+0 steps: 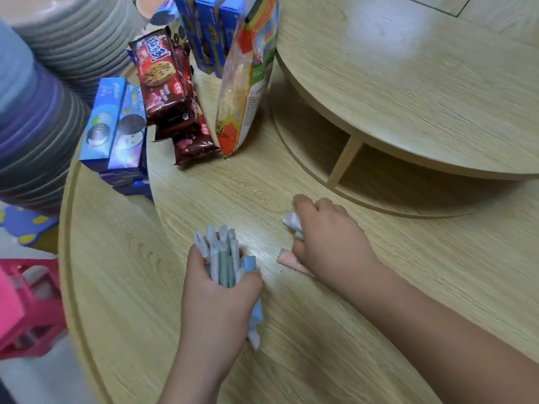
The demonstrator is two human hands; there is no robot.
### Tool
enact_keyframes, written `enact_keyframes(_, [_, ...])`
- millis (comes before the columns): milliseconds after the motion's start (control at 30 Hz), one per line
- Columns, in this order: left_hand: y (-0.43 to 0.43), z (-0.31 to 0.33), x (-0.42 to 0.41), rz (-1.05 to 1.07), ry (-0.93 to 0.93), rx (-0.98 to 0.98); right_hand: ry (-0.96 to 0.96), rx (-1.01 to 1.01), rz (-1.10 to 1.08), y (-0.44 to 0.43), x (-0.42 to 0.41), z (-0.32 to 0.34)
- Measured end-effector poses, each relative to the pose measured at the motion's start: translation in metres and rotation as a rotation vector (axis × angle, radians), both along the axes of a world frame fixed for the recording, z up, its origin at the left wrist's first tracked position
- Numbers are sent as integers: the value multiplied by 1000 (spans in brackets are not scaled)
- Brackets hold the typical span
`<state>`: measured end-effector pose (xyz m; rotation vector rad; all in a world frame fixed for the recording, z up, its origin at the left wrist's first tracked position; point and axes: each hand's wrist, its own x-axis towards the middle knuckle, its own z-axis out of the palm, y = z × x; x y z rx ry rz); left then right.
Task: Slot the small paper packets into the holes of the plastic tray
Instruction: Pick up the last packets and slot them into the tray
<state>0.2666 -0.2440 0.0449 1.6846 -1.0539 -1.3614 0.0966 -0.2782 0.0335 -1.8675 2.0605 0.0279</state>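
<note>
Head view shows the left hand (pixel 217 293) curled round a bundle of paper packets (pixel 223 258) fanning past its fingertips, the right hand (pixel 326 237) clutching a white packet (pixel 291 221), a pink packet (pixel 287 259) beside its fingers, best gathered squarely; no tray visible.

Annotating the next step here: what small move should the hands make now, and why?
Probably the right hand, already pinching a white packet, lifts the pink packet lying beside it into the bundle gripped by the left hand; no tray is in view.
</note>
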Motion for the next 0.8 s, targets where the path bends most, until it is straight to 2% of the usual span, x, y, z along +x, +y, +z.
enact_keyframes(200, [2,1,2,6,-30,-30,-93,-12,80,7,-7,11])
enact_keyframes(333, [4,-2,1,10,-49,-6,-33,-70,137,23,-5,2])
enact_keyframes(467, [7,-4,2,24,-44,-18,-157,-116,194,32,-6,0])
enact_keyframes(600, [12,-6,3,4,-51,-19,-99,-73,364,42,-7,-5])
enact_keyframes(800, [18,-6,1,-13,-48,-2,-22,-100,367,40,-14,-23])
